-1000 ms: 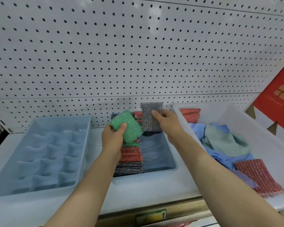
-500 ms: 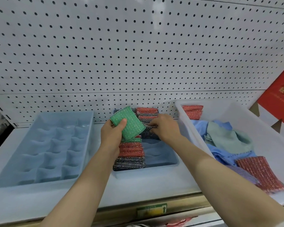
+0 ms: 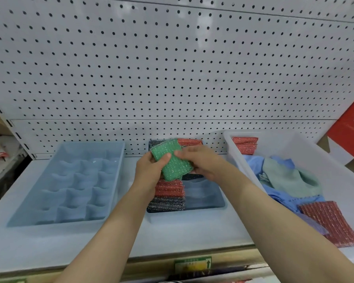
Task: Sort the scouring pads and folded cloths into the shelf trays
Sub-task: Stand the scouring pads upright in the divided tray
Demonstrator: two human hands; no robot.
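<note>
Pegboard [image 3: 172, 68] backs the shelf [image 3: 192, 231]; both forearms reach over the middle tray [image 3: 204, 199], left hand [image 3: 149, 172] and right hand [image 3: 204, 162] each keeping a pinching grip on the green scouring pad [image 3: 172, 162].

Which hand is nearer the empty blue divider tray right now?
Left. The left hand grips the green pad just right of the tray; the right hand holds the pad's other side, farther right.

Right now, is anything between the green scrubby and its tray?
Nothing visible. Left hand and right hand hold the green pad just above the middle tray; red pads fill slots below, slots beside them look open.
</note>
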